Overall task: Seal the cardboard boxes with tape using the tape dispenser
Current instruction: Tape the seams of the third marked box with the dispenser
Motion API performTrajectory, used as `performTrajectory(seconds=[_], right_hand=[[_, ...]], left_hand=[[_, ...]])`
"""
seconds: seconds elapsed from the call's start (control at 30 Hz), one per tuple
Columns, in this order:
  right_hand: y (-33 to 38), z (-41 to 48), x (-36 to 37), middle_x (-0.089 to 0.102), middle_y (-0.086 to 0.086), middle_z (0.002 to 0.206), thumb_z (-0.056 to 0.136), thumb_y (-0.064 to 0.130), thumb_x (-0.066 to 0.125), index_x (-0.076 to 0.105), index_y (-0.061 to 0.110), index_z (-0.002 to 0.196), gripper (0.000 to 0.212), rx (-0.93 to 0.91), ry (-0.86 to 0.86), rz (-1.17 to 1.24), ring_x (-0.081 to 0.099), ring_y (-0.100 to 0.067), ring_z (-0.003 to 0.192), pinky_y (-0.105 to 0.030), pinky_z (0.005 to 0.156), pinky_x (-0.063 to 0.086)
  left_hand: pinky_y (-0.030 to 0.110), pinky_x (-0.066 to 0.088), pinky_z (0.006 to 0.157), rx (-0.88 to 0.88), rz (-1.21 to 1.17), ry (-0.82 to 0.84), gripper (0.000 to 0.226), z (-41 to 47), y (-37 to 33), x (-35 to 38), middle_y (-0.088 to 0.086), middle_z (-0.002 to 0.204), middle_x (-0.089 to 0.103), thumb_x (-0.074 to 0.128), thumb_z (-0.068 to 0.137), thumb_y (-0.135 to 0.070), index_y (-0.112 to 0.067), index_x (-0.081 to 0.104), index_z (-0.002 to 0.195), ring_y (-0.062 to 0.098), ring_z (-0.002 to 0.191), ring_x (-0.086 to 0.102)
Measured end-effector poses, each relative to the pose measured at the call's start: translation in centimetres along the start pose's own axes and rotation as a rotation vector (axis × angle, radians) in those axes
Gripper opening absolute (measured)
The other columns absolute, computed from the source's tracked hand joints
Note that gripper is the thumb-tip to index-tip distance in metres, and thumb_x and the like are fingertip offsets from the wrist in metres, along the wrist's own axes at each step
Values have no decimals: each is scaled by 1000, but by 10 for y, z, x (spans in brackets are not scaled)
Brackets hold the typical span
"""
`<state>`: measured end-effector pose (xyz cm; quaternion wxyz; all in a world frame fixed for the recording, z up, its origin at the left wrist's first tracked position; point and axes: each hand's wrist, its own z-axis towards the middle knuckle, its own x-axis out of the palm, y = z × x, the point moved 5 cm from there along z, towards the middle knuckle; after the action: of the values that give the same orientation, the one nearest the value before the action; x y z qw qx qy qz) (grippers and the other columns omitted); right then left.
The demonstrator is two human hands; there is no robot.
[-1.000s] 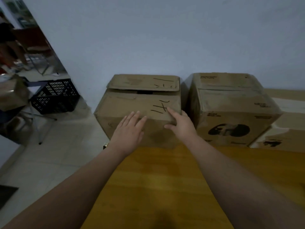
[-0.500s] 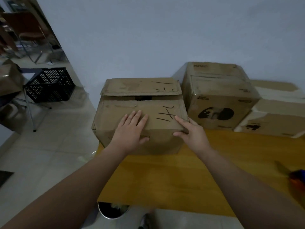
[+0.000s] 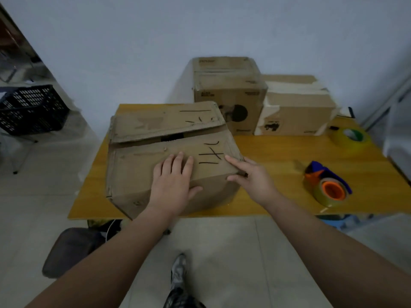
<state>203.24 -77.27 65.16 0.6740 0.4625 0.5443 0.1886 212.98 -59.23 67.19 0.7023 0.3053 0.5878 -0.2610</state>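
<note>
Under left hand (image 3: 172, 185), flat, fingers straight: brown marker-scrawled cardboard box (image 3: 135, 167) | right hand (image 3: 253, 178) pinches its near corner

Pale wall (image 3: 155, 41), tiled floor (image 3: 33, 192) (dim light), wooden table (image 3: 278, 152).

I see a wooden table (image 3: 266, 152). At its front left stands a box (image 3: 142, 165), reaching the front edge. At the back a second box (image 3: 226, 90) and a third box (image 3: 298, 103) stand side by side. On the right lie a tape roll (image 3: 351, 137) and, nearer to me, the dispenser (image 3: 327, 185).
</note>
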Motion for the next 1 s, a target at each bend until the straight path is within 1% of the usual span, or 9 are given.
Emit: performTrajectory(seconds=[0.2,0.37,0.47,0.57,0.63,0.7,0.8,0.9,1.0], right_hand=[[-30,-39,-40,36,-4,150,89,18,64,48,39,135,53,64,-86,28,27,-22,140,-42,112,32],[-49,-43,-76,33,0,149,90,32,62,42,48,135,52,91,-135,-81,38,-17,131,-20,99,37],[-58,-42,-91,38,11,144,92,38,56,26,54,140,59,66,-125,-79,43,-9,127,-30,99,42],[-79,-38,-110,46,16,137,94,41,50,16,60,139,60,113,-186,77,53,-1,111,-30,91,46],[-103,-34,-126,51,14,131,96,34,49,26,49,142,54,174,-248,50,55,0,103,-27,86,46],[-134,-30,-146,53,7,134,96,23,48,39,33,140,46,252,-252,-146,54,-6,108,-27,86,46],[-181,-21,-177,50,-4,136,92,13,46,44,20,138,47,364,-164,-448,47,-23,120,-37,96,44],[-231,-17,-201,37,-14,141,93,13,42,31,11,143,52,579,-10,-552,39,-33,124,-43,101,38],[-268,-18,-211,13,-17,154,95,16,45,4,9,150,69,695,161,-616,20,-34,140,-43,110,28]], left_hand=[[44,21,110,81,-21,17,78,4,-55,-7,9,153,22,39,87,-66,-20,18,147,28,138,21],[43,19,112,166,-69,28,77,34,-86,-12,7,152,24,30,87,-69,-21,20,146,26,139,21],[43,19,112,162,-161,19,78,49,-90,-19,4,149,31,11,85,-70,-22,29,143,24,137,24],[40,21,111,206,-295,22,71,63,-113,-26,1,143,38,13,88,-65,-22,39,138,20,133,30],[37,22,111,295,-334,27,60,70,-144,-30,-2,140,40,24,92,-58,-23,42,136,17,131,32],[35,22,110,390,-344,20,50,75,-180,-32,-3,140,41,32,95,-52,-24,44,134,16,131,32],[34,21,109,506,-263,12,41,89,-228,-30,-3,141,40,33,97,-45,-25,49,129,17,132,30],[36,25,106,536,-214,80,39,108,-267,-21,0,141,41,31,98,-43,-25,50,127,19,130,33],[37,28,105,494,-156,118,37,124,-290,-15,2,141,43,33,98,-40,-23,51,125,20,129,36]])
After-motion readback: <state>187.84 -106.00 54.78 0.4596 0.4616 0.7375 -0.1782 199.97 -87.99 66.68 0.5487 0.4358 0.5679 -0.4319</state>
